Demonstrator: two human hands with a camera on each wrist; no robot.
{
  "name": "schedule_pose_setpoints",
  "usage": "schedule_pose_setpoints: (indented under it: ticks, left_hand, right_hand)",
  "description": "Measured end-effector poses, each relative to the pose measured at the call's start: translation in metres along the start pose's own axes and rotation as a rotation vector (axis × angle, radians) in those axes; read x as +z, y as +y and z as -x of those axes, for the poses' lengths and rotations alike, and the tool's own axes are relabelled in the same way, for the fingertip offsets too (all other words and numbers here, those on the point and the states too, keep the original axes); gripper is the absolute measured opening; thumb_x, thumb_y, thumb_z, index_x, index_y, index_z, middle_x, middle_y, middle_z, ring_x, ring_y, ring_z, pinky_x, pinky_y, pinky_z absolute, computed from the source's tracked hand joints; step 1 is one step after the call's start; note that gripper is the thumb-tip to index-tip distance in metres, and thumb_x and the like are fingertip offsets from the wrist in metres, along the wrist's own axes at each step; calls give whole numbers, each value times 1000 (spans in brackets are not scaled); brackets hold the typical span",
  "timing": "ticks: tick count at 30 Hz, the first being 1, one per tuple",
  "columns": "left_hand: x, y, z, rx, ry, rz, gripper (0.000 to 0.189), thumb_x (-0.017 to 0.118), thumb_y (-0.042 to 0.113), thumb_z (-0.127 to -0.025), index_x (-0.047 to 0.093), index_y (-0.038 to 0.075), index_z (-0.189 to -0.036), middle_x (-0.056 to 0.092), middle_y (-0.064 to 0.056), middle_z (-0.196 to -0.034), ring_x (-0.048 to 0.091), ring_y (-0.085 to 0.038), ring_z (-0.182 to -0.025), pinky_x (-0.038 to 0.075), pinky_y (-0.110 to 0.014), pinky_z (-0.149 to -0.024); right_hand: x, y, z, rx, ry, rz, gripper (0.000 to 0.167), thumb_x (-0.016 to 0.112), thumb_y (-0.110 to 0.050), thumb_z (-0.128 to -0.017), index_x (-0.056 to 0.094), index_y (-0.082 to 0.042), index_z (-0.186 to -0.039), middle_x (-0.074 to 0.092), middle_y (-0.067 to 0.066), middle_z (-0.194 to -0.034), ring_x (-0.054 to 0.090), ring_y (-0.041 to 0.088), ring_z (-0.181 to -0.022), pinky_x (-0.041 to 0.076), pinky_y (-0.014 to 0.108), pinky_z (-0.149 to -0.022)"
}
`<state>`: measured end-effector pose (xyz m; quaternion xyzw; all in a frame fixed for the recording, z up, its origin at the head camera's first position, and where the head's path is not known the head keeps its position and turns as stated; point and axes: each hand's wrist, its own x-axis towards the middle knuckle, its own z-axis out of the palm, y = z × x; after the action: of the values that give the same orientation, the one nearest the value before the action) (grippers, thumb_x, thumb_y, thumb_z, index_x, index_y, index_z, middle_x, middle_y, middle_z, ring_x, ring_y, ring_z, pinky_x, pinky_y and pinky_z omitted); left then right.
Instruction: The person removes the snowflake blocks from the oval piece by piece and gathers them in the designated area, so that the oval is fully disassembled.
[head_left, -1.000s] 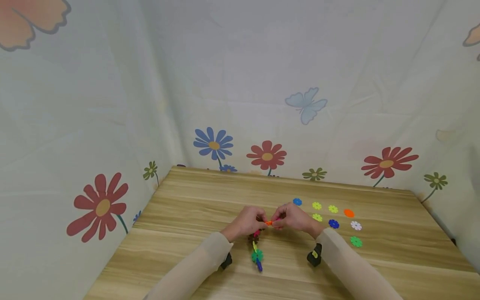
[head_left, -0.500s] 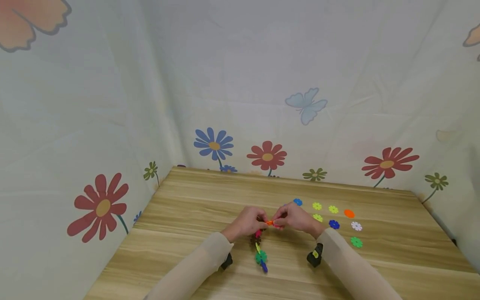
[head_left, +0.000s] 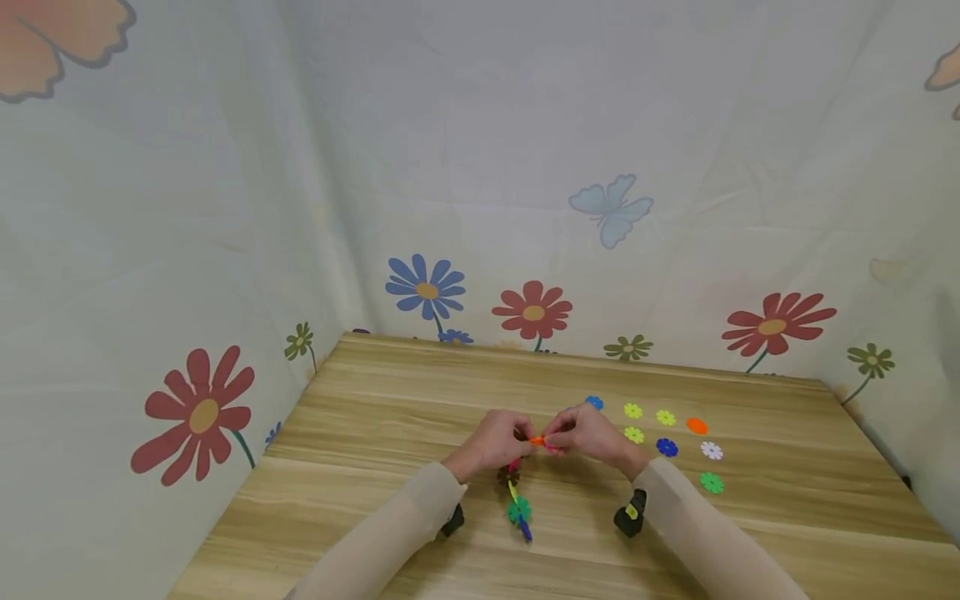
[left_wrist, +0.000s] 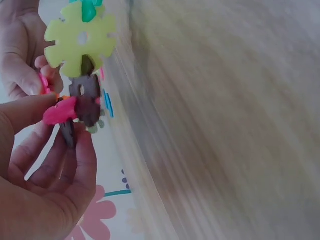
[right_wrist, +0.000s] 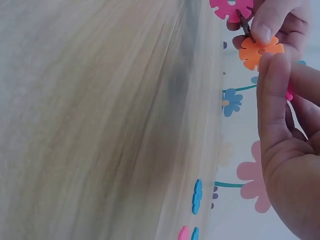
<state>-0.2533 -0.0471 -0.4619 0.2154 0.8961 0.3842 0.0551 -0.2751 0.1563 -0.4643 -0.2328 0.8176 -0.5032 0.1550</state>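
Observation:
My left hand [head_left: 497,440] pinches a chain of interlocking flower-shaped plastic discs near its upper end. Below those fingers hang a brown disc [left_wrist: 87,95], a yellow disc [left_wrist: 80,37], a green disc [head_left: 518,510] and a dark blue disc [head_left: 525,531]. A pink disc [right_wrist: 230,9] also belongs to the chain. Between both hands sits an orange disc [right_wrist: 260,51], its edge by my left thumb. My right hand [head_left: 591,435] pinches a pink disc [left_wrist: 45,84] against the orange one, mostly covered by fingers. Whether the two discs interlock is hidden.
Loose discs lie flat on the wooden table [head_left: 390,400] to the right: several yellow, blue, white and green ones, plus an orange disc [head_left: 697,426]. A light blue disc [head_left: 594,403] lies just beyond my right hand. A flower-printed curtain [head_left: 480,167] closes off the back and sides.
The hanging end of the chain has swung to the right, then slightly back left. Both hands stay nearly in place, with small shifts of the fingers around the orange and pink discs.

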Motion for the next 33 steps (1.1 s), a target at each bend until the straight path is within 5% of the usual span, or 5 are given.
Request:
schedule_pose_setpoints:
  ticks: [11,19,33]
  left_hand:
    - [1,2,0,35,17,5,15,73,10,-83,64,9,-71,57,7,-61,46,-4,-49,39,-20,-51]
    - [1,6,0,62,-2,-2,14,74,12,-82,66,7,-72,57,7,-62,46,-4,-53,40,-20,-54]
    - [-5,-3,2,12,58,-69,23,74,9,-81,59,13,-65,54,7,-60,46,-6,-53,41,-22,-54]
  right_hand:
    - [-1,-1,-2,-6,-35,-49,16,67,-3,-87,66,7,-99,66,8,-78,63,16,-64,54,33,-63]
    - [-5,7,-4,48,-100,-149,18,60,3,-90,64,13,-104,67,10,-81,62,14,-66,53,29,-64]
    - [-19,21,9,102,-21,-63,15,68,-5,-86,67,7,-96,67,9,-77,63,15,-63,54,30,-62]
